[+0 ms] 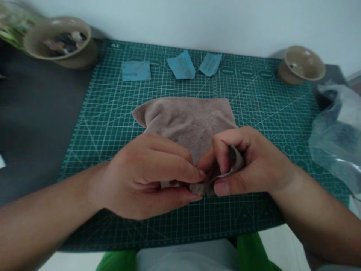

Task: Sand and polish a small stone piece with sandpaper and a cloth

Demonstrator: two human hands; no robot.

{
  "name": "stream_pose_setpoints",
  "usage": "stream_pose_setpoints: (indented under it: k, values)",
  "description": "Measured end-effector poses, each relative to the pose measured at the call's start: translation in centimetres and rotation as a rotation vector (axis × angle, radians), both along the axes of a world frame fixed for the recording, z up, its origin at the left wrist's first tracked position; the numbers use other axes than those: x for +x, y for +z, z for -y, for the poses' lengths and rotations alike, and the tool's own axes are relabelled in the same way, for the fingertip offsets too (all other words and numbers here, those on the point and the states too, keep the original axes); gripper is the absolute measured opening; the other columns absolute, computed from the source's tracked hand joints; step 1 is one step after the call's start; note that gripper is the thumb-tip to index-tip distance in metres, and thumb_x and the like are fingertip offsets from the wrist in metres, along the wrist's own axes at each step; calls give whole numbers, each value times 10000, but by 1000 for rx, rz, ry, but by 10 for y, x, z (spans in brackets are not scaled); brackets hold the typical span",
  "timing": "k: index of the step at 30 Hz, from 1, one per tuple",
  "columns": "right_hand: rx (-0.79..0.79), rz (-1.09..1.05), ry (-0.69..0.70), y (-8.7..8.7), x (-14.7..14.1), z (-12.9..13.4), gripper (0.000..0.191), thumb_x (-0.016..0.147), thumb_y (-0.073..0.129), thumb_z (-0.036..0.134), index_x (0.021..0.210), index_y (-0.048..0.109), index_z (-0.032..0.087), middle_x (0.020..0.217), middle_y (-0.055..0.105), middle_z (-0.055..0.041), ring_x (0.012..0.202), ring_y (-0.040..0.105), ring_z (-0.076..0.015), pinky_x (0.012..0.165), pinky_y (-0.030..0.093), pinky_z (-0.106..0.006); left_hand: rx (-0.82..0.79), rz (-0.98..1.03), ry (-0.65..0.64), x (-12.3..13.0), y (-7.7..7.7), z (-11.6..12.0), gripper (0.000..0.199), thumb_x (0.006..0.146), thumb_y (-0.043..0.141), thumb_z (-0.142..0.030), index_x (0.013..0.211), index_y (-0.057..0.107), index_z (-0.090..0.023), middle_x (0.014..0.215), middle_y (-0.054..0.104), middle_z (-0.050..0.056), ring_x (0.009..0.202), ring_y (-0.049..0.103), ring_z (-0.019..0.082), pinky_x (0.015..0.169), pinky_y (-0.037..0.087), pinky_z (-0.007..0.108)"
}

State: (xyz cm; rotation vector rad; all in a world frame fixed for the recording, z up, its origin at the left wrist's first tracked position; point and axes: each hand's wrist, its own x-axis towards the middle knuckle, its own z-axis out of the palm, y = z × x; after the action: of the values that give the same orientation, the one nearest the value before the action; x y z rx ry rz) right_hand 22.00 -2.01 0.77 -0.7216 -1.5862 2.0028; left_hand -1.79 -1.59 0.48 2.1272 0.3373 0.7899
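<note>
A brownish-pink cloth (pixel 188 116) lies spread on the green cutting mat, its far left corner folded over. At its near edge, my left hand (pixel 152 177) pinches a small grey-brown piece of soft material (pixel 238 162) between thumb and forefinger. My right hand (pixel 245 162) grips the same piece from the other side, and part of it curls up between its thumb and fingers. My fingertips almost meet. Whether this piece is the cloth's own near edge or a separate scrap, I cannot tell, since my fingers cover much of it.
Three blue paper pieces (pixel 137 70) lie along the back of the cutting mat (pixel 104 113). A beige pot (pixel 81 56) with dark and pale scraps stands at the back left, a smaller beige bowl (pixel 293 75) at the back right. A clear plastic bag (pixel 335 139) rests at the right edge.
</note>
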Motion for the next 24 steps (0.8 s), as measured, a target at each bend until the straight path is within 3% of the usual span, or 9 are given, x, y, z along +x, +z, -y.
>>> stream_pose_setpoints:
  k: [6, 15, 20, 24]
  values:
    - [77, 31, 6, -1, 0, -2, 215, 728, 840, 167, 762, 628, 154, 702, 627, 27, 634, 606, -107, 588, 494, -200, 12, -7, -1, 1, 0, 0, 113, 876, 746, -143, 972, 690, -128, 727, 707, 33, 601, 667, 111, 554, 511, 210]
    - [73, 33, -28, 2, -2, 1, 230, 741, 829, 162, 725, 599, 160, 672, 568, 48, 582, 523, -77, 550, 430, -184, 41, 2, -11, 3, 2, -1, 86, 855, 746, -99, 921, 692, -95, 697, 707, 55, 584, 666, 125, 524, 504, 221]
    - [110, 60, -12, 4, -1, -2, 238, 734, 834, 160, 721, 596, 163, 659, 549, 52, 579, 513, -82, 542, 417, -191, 27, -25, -6, 3, 2, -1, 94, 888, 716, -140, 966, 677, -174, 696, 705, 19, 564, 649, 125, 506, 502, 238]
    - [118, 90, 4, 5, -1, -2, 241, 742, 824, 137, 716, 586, 164, 650, 536, 55, 586, 541, -90, 536, 419, -197, 41, -38, -6, 1, 1, -1, 127, 867, 732, -118, 968, 672, -166, 724, 718, 25, 588, 663, 131, 531, 529, 242]
